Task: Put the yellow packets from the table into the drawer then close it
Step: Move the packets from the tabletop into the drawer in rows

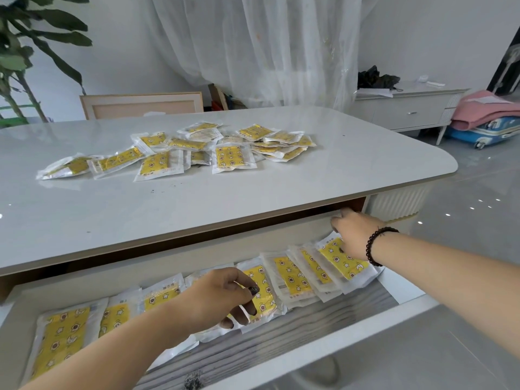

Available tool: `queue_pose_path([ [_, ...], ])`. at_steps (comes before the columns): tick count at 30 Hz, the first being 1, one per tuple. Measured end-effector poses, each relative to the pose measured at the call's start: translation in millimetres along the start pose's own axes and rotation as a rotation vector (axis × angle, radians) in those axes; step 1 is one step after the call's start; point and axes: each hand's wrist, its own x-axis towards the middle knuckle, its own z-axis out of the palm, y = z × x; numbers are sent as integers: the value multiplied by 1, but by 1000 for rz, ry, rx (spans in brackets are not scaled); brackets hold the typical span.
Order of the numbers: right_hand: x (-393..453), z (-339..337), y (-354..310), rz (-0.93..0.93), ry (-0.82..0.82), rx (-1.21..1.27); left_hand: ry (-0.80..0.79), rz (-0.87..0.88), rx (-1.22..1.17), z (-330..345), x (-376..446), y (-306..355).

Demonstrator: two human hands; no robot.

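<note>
Drawer (281, 358) pulled open under table (197, 204). Row of yellow packets (292, 274) laid overlapping inside drawer, left to right. Left hand (225, 298) w/ fingers curled, fingertips touching mid-row packet (263, 291); real grip can't be told. Right hand (353, 235) at drawer's far right, rightmost packet (342, 258) pinched betw. thumb & fingers. Loose pile of packets (225, 147) left on tabletop, well apart from hands.

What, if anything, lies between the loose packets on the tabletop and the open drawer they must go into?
Nothing visible blocks the way. The packets on the table lie beyond a bare stretch of tabletop, and the drawer stands pulled open below its near edge. Both hands are down inside the drawer.
</note>
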Motion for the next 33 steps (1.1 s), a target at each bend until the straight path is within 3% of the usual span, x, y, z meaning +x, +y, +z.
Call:
queue_pose_path([
  [3,-1,6,-5,22,-253,32,2,5,4,1,0,0],
  [6,-1,7,-3,74,-363,161,-1,5,6,1,-1,1],
  [13,-7,4,-8,76,-396,130,-4,0,14,1,-1,0],
  [21,-11,-1,-17,19,-202,-20,21,-8,6,-1,-2,1],
  [27,-22,-4,-14,-44,-453,-170,11,-1,8,-1,-2,-1],
  [33,-23,-4,-18,-130,-398,-255,12,-2,17,1,0,-2],
])
